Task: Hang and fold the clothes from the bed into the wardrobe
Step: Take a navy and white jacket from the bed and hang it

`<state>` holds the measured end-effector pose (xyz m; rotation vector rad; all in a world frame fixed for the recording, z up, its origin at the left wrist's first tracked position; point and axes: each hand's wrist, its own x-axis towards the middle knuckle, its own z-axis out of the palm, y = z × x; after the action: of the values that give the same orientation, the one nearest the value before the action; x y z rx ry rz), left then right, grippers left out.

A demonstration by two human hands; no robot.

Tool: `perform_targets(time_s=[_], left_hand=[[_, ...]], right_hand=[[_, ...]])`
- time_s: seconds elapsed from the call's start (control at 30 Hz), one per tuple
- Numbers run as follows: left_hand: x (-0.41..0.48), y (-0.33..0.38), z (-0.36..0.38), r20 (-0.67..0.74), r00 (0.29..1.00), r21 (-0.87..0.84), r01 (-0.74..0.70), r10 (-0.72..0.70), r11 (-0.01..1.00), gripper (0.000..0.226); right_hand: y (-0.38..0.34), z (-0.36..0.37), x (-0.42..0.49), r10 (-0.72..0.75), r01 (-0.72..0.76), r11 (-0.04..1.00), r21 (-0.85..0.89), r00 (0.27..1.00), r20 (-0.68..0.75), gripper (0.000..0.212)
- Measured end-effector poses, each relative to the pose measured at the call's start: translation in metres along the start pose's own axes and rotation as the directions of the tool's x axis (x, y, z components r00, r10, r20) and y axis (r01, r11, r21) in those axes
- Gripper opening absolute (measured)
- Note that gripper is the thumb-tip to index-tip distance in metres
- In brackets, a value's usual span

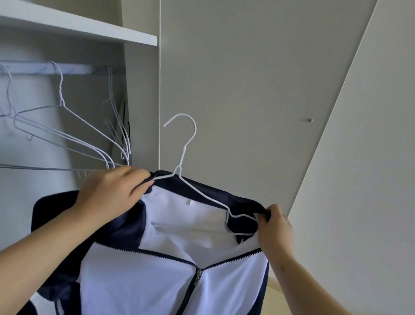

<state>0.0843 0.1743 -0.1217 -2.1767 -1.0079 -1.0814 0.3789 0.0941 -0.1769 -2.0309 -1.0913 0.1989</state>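
A navy-and-white zip jacket (140, 277) hangs in front of me, its zip half open. A white wire hanger (186, 140) sits inside its collar, hook pointing up and to the left. My left hand (113, 189) grips the navy collar at the left end, over the hanger's shoulder. My right hand (274, 226) pinches the collar's right end beside the hanger's bent corner. The open wardrobe (136, 101) is at the left, and its rail (66, 68) runs above the jacket's left side.
Several empty white wire hangers (61, 124) hang on the rail. A white shelf (70, 23) sits above it. A shut wardrobe door (245, 85) with a small knob (310, 120) stands straight ahead, and an open door panel (382, 160) angles in on the right.
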Motion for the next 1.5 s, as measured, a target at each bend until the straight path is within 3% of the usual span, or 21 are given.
perform_targets(time_s=[0.17, 0.27, 0.33, 0.37, 0.4, 0.47, 0.53, 0.6, 0.73, 0.83, 0.93, 1.0, 1.07, 1.13, 1.2, 1.23, 1.3, 1.33, 1.37, 1.43, 1.5], left_hand=[[-0.011, 0.028, 0.01, 0.145, 0.981, -0.018, -0.129, 0.13, 0.991, 0.034], [-0.004, 0.035, 0.012, 0.217, 0.96, -0.148, 0.214, -0.18, 0.965, 0.025], [0.004, 0.027, 0.014, 0.271, 0.869, -0.248, 0.478, -0.414, 0.842, 0.018], [0.006, 0.023, 0.015, 0.295, 0.847, -0.313, 0.524, -0.443, 0.792, 0.019], [0.008, 0.021, 0.014, 0.317, 0.843, -0.381, 0.533, -0.435, 0.756, 0.018], [0.012, 0.021, 0.007, 0.325, 0.861, -0.485, 0.508, -0.392, 0.712, 0.02], [0.013, 0.023, 0.001, 0.319, 0.877, -0.531, 0.48, -0.359, 0.698, 0.027], [0.016, 0.024, -0.002, 0.323, 0.884, -0.54, 0.466, -0.339, 0.701, 0.025], [0.017, 0.034, -0.003, 0.304, 0.902, -0.519, 0.427, -0.307, 0.741, 0.014], [0.019, 0.039, -0.005, 0.319, 0.913, -0.393, 0.371, -0.254, 0.842, 0.007], [0.024, 0.033, -0.009, 0.265, 0.955, -0.197, 0.189, -0.133, 0.962, 0.007], [0.024, 0.04, -0.012, 0.294, 0.927, -0.191, 0.296, -0.233, 0.936, 0.012], [0.018, 0.055, -0.009, 0.462, 0.828, -0.313, 0.488, -0.319, 0.815, 0.023], [0.013, 0.07, -0.003, 0.678, 0.709, -0.377, 0.563, -0.196, 0.735, 0.028], [0.014, 0.072, -0.007, 0.774, 0.622, -0.421, 0.644, -0.116, 0.639, 0.027], [0.018, 0.067, -0.008, 0.733, 0.662, -0.43, 0.629, -0.156, 0.648, 0.027], [0.025, 0.054, -0.007, 0.501, 0.831, -0.335, 0.444, -0.243, 0.831, 0.025], [0.029, 0.053, -0.007, 0.456, 0.862, -0.284, 0.376, -0.221, 0.882, 0.025], [0.031, 0.053, -0.004, 0.51, 0.84, -0.257, 0.354, -0.185, 0.899, 0.027], [0.026, 0.066, 0.007, 0.704, 0.694, -0.26, 0.446, -0.147, 0.857, 0.026], [0.021, 0.084, 0.019, 0.696, 0.69, -0.33, 0.553, -0.198, 0.765, 0.04]], right_hand=[[-0.024, 0.001, -0.009, 0.03, -0.023, 0.941, 0.337, 0.999, -0.017, 0.013], [-0.042, 0.001, -0.013, -0.147, 0.077, 0.933, 0.353, 0.974, 0.175, 0.014], [-0.046, -0.003, -0.012, -0.232, 0.096, 0.945, 0.312, 0.871, 0.433, 0.025], [-0.045, -0.004, -0.011, -0.256, 0.128, 0.951, 0.282, 0.838, 0.483, 0.031], [-0.042, -0.005, -0.009, -0.279, 0.177, 0.95, 0.256, 0.849, 0.448, 0.034], [-0.037, -0.006, -0.005, -0.282, 0.254, 0.95, 0.179, 0.947, 0.155, 0.027], [-0.038, -0.007, -0.005, -0.239, 0.241, 0.969, 0.056, 0.97, -0.038, 0.024], [-0.039, -0.007, 0.0, -0.251, 0.254, 0.965, -0.059, 0.966, 0.052, 0.027], [-0.048, 0.001, 0.003, -0.259, 0.248, 0.966, 0.074, 0.916, 0.307, 0.05], [-0.048, 0.01, 0.0, -0.222, 0.187, 0.97, 0.158, 0.944, 0.244, 0.053], [-0.045, 0.011, 0.002, -0.155, 0.116, 0.974, 0.193, 0.968, 0.199, 0.055], [-0.047, 0.01, 0.002, -0.128, 0.089, 0.972, 0.216, 0.976, 0.176, 0.058], [-0.05, 0.008, 0.003, -0.103, 0.062, 0.971, 0.229, 0.98, 0.171, 0.06], [-0.051, 0.007, 0.006, -0.085, 0.043, 0.975, 0.218, 0.979, 0.187, 0.06], [-0.047, 0.005, 0.007, -0.072, 0.037, 0.982, 0.184, 0.979, 0.189, 0.059], [-0.044, 0.003, 0.008, -0.067, 0.034, 0.984, 0.174, 0.98, 0.187, 0.058], [-0.038, -0.002, 0.009, -0.074, 0.042, 0.986, 0.161, 0.978, 0.195, 0.059], [-0.036, -0.005, 0.009, -0.086, 0.054, 0.986, 0.159, 0.975, 0.203, 0.059], [-0.035, -0.008, 0.009, -0.103, 0.069, 0.984, 0.162, 0.973, 0.208, 0.059], [-0.035, -0.016, 0.009, -0.126, 0.094, 0.981, 0.167, 0.972, 0.197, 0.059], [-0.034, -0.026, 0.011, -0.129, 0.104, 0.983, 0.149, 0.977, 0.168, 0.058]])
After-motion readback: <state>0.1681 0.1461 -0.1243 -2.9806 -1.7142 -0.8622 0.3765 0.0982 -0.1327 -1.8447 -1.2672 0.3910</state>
